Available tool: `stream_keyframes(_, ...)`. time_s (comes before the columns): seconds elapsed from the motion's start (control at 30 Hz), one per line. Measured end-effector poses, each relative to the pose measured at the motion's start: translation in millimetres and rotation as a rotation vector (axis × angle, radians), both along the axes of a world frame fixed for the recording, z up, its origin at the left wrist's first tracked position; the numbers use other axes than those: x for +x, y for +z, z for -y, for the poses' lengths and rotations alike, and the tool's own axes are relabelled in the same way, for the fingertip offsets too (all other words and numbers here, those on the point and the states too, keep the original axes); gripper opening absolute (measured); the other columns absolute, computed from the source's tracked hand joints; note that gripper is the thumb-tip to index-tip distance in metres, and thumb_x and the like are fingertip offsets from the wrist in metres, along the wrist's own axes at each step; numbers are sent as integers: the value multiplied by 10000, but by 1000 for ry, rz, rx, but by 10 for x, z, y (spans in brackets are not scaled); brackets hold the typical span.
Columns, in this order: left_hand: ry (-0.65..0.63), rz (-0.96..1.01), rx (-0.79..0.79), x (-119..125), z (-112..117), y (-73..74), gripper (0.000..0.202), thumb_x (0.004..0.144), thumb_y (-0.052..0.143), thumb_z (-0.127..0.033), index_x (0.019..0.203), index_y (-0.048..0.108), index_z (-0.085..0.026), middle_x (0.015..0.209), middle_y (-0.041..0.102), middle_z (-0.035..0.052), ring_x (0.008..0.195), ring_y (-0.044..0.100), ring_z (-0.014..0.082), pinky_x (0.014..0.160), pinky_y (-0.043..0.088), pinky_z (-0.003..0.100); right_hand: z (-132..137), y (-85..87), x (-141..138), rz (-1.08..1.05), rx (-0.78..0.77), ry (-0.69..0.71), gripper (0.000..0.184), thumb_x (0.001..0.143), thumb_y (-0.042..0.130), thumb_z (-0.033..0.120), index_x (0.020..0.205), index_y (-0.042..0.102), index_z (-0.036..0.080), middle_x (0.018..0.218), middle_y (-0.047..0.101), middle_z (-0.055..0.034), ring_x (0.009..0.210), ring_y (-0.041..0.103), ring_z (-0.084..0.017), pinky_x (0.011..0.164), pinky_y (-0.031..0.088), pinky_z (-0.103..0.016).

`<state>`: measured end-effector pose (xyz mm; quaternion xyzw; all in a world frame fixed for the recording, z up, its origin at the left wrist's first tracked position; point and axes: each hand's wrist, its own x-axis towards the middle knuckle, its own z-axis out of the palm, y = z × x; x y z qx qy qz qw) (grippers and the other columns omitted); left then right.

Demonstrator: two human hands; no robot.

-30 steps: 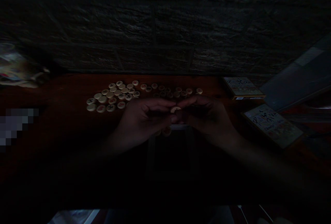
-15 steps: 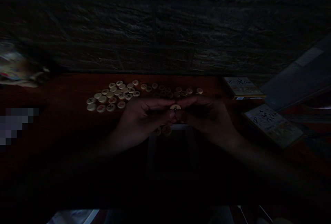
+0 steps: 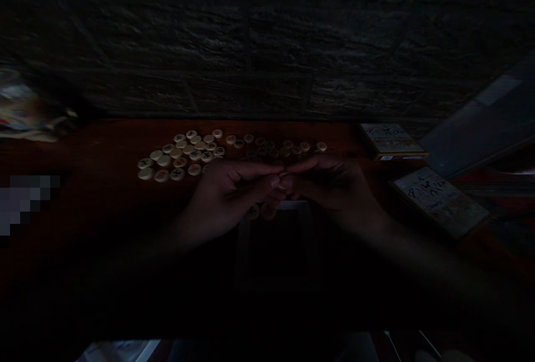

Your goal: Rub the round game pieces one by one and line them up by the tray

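The scene is very dark. My left hand [image 3: 228, 192] and my right hand [image 3: 330, 186] meet fingertip to fingertip above a reddish table [image 3: 104, 195], both pinched together. A sliver of a round pale game piece [image 3: 284, 174] shows between the fingertips, mostly hidden. Two more pieces [image 3: 261, 211] lie just under my left hand, at the far edge of a dark rectangular box or frame [image 3: 276, 245]. A cluster of cream round pieces [image 3: 184, 156] with black or red marks lies behind my left hand.
A row of darker round pieces [image 3: 276, 147] runs along the table's back. Two printed boxes [image 3: 393, 140] [image 3: 438, 199] lie at the right. A dark brick wall [image 3: 267, 44] rises behind. A crumpled bag [image 3: 29, 111] sits far left.
The piece pinched between my fingertips showed its face before; now my fingers have closed over it and only its edge shows. Both hands stay in place.
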<state>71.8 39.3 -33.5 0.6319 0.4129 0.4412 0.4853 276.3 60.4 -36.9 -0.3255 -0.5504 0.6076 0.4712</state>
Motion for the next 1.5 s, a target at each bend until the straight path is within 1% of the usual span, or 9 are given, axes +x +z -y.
stream_keyframes(0.27, 4, 66, -69, 40, 2, 61, 199, 933, 751, -335, 1084, 814, -223, 956, 842, 30, 828, 819, 205, 706, 678, 258, 7, 70, -12, 10, -53, 4, 200, 748, 914, 345, 862, 832, 202, 762, 796, -14, 657, 724, -120, 664, 620, -236)
stream_keyframes(0.47, -22, 134, -104, 39, -18, 76, 192, 925, 773, -298, 1094, 815, -216, 958, 842, 24, 859, 818, 180, 755, 669, 219, 17, 70, -1, 39, -33, 3, 208, 800, 875, 372, 910, 832, 200, 786, 795, -20, 682, 731, -122, 679, 619, -234)
stream_keyframes(0.63, 6, 185, -154, 37, -31, 80, 219, 906, 797, -304, 1091, 806, -186, 944, 842, 41, 826, 818, 184, 757, 675, 231, 34, 44, -7, 76, 90, -80, 208, 765, 906, 284, 939, 820, 209, 872, 815, -19, 759, 763, -140, 728, 637, -246)
stream_keyframes(0.77, 27, 157, -163, 41, -24, 87, 257, 883, 819, -334, 1096, 809, -191, 954, 842, 48, 846, 818, 196, 750, 675, 236, 44, 4, -3, 138, 231, -104, 237, 751, 912, 227, 964, 809, 206, 936, 824, -28, 838, 782, -170, 782, 652, -279)
stream_keyframes(0.97, 21, 122, -105, 38, -21, 62, 206, 873, 829, -313, 1055, 826, -216, 1005, 840, 34, 851, 813, 176, 751, 661, 208, 71, -51, 43, 253, 391, -102, 261, 799, 874, 200, 1043, 783, 219, 941, 816, -15, 819, 778, -168, 762, 639, -278)
stream_keyframes(1.17, 41, 100, -43, 38, -20, 57, 159, 837, 861, -253, 982, 821, -205, 981, 839, 11, 869, 803, 153, 759, 634, 168, 94, -22, 64, 381, 599, -166, 221, 805, 861, 201, 1009, 776, 196, 958, 814, -20, 841, 771, -155, 776, 616, -251)
stream_keyframes(1.27, 1, 164, -86, 38, -20, 61, 146, 848, 854, -253, 976, 810, -199, 967, 834, 14, 844, 797, 142, 737, 624, 158, 102, -23, 54, 343, 566, -150, 255, 800, 860, 186, 1038, 771, 179, 961, 809, -28, 849, 769, -151, 782, 614, -243)
stream_keyframes(1.43, -61, 381, -223, 30, -33, 42, 132, 912, 787, -277, 977, 785, -162, 883, 814, 48, 797, 790, 187, 746, 661, 273, 88, -58, 42, 216, 426, -124, 295, 782, 881, 189, 1057, 775, 186, 981, 798, -40, 863, 763, -175, 788, 627, -291)
stream_keyframes(1.5, -79, 404, -234, 26, -39, 34, 122, 908, 788, -260, 969, 779, -154, 879, 810, 55, 799, 787, 194, 741, 662, 286, 78, -57, 40, 180, 401, -116, 283, 773, 887, 174, 1034, 781, 192, 960, 797, -33, 849, 758, -171, 779, 625, -287)
